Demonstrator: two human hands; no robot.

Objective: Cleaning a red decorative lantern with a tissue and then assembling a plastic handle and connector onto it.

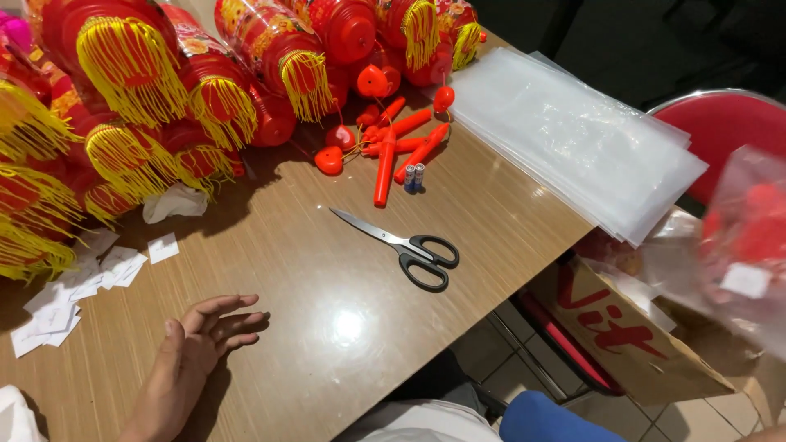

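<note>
My left hand (201, 340) lies flat on the wooden table (327, 270) near its front edge, fingers spread, holding nothing. Black-handled scissors (409, 245) lie shut on the table to the right of it. At the far right a clear plastic bag with a red lantern inside (749, 245) hangs blurred above a cardboard box (630, 327). My right hand (714, 288) shows only dimly through the bag and seems to grip it. A white paper label (745, 280) sits on the bag.
Red lanterns with yellow tassels (164, 90) are heaped along the back and left. Red plastic sticks and heart-shaped parts (393, 139) lie beside two small batteries (414, 177). A stack of clear bags (573, 139) overhangs the right edge. White paper labels (82, 282) are scattered at left. A red chair (720, 123) stands behind.
</note>
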